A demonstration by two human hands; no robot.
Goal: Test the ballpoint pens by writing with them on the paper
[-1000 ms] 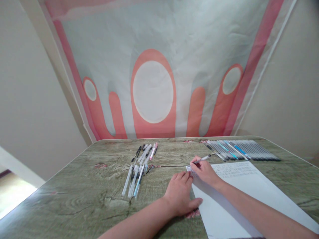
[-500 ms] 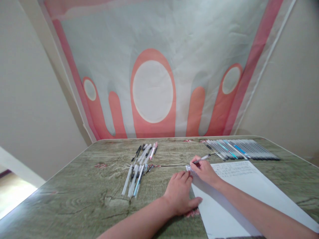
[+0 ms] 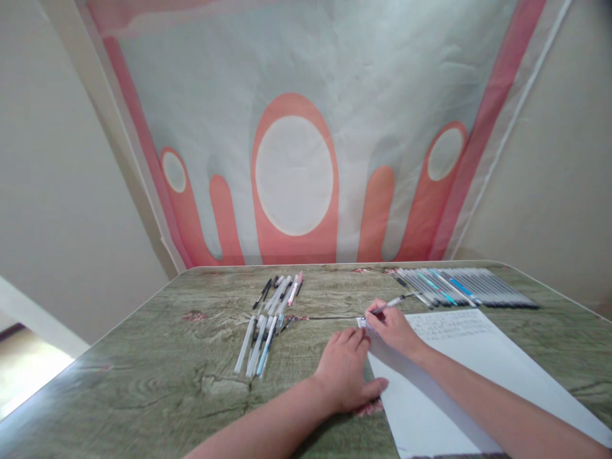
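Observation:
My right hand grips a pen, its tip down at the upper left corner of a white sheet of paper. Rows of small handwriting run along the sheet's top, partly covered by that hand. Flat on the table beside the sheet's left edge lies my left hand, fingers stretched out and holding nothing. Its fingertips and thumb reach the paper's edge. My right forearm crosses the sheet and hides part of it.
Left of my hands lies a loose pile of pens, with more pens and caps behind it. A neat row of pens lies at the back right of the wood-patterned table. Behind stands a wall covering with red shapes.
Almost nothing differs. The view has shifted very slightly, while both hands, the pen and the paper keep their places.

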